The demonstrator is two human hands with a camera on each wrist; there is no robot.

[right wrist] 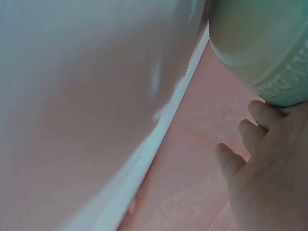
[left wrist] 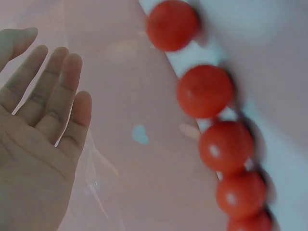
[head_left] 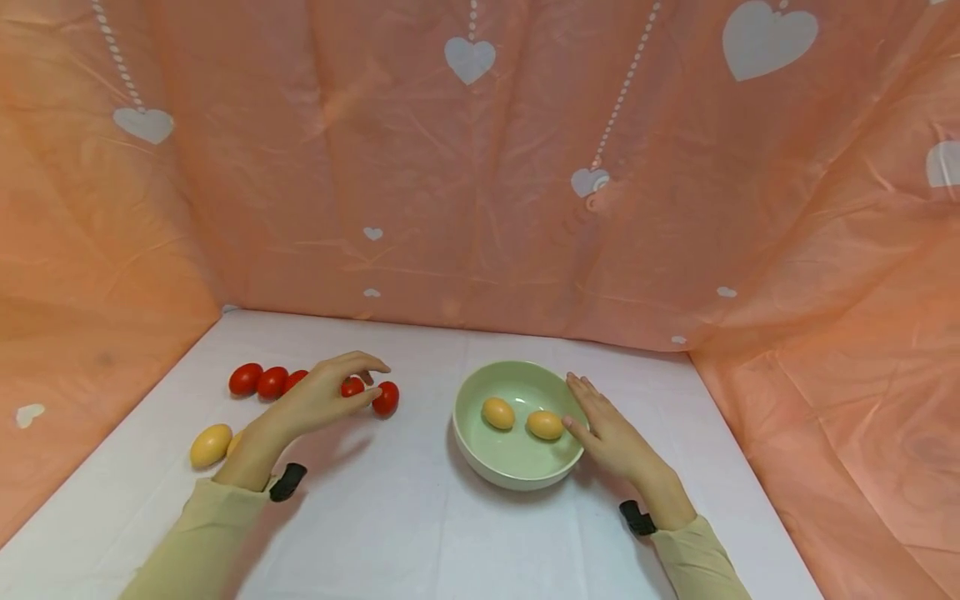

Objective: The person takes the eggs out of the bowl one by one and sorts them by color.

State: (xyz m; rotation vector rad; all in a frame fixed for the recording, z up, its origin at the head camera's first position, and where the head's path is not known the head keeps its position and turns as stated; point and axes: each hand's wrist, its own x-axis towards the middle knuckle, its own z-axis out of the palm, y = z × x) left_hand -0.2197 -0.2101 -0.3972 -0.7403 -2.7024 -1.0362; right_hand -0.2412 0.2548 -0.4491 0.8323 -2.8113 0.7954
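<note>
My left hand hovers over a row of red tomatoes, its fingers loosely stretched with nothing between them. Its thumb tip overlaps the rightmost tomato in the head view. The left wrist view shows the palm and spread fingers apart from several tomatoes. My right hand rests against the right side of a light green bowl, thumb at the rim and straight fingers along the outside. Inside the bowl lie two yellow oval fruits, one left and one right.
At the left, yellow oval fruits lie partly behind the left forearm. More red tomatoes line up further back. A white cloth covers the table, and an orange curtain with hearts encloses its back and sides.
</note>
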